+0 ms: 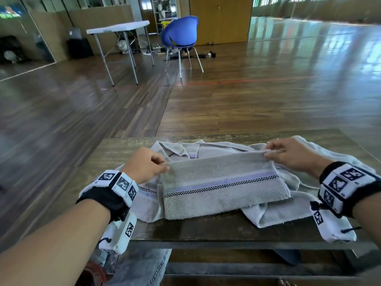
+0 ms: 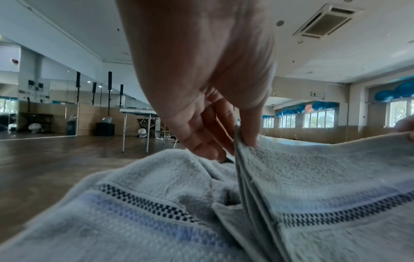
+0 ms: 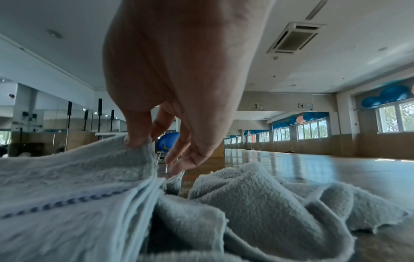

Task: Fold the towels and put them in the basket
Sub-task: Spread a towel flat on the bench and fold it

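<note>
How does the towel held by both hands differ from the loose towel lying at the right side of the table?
The held towel is folded into a neat band; the loose towel lies crumpled. The left hand and right hand pinch the held towel's corners; nothing grips the loose towel. Both look pale grey terry.

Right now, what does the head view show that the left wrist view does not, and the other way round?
Only the head view shows the wooden table, the right hand pinching the folded towel at its far right corner, the loose towels under it, and the blue chair. No basket appears. Only the left wrist view shows the stacked layer edges below the pinch, and the ceiling vent. Both show the left hand pinching the far left corner, the checkered stripe and the white folding table.
</note>
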The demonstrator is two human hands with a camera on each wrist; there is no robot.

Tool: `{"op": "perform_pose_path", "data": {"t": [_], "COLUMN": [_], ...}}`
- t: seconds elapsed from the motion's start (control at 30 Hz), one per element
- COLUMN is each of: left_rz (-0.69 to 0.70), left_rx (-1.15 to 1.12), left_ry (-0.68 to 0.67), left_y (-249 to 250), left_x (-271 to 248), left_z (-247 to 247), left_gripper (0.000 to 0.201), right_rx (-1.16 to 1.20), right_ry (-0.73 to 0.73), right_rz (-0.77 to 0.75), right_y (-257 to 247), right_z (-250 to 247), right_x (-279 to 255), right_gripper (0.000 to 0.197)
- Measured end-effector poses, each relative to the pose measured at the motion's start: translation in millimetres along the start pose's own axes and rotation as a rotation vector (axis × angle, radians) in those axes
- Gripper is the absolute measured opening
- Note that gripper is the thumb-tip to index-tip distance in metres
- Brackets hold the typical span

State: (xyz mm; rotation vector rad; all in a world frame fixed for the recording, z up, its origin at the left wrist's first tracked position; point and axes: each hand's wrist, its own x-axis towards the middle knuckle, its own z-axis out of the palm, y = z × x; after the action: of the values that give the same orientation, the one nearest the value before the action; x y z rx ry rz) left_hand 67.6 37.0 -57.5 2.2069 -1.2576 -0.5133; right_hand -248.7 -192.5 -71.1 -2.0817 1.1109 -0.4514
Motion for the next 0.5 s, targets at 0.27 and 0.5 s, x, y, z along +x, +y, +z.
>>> {"op": "perform_pose_path", "data": {"t": [0.27, 0.5], "left_rz": [-0.039, -0.081], "left_rx": [0.084, 0.061], "left_ry": [-0.022, -0.063], "left_y": [5.8, -5.9], "left_x": [-1.6, 11.6], "left_z": [8.7, 21.5], "left_gripper": [0.011, 0.007], "right_rx": [-0.042, -0.093], "right_ry": [0.031, -0.018], "right_rz": [0.024, 0.064], "right_y": [11.1, 20.0], "right_z": [22.5, 29.1], "right_x": [14.5, 31.5], "right_gripper": [0.009, 0.025]}}
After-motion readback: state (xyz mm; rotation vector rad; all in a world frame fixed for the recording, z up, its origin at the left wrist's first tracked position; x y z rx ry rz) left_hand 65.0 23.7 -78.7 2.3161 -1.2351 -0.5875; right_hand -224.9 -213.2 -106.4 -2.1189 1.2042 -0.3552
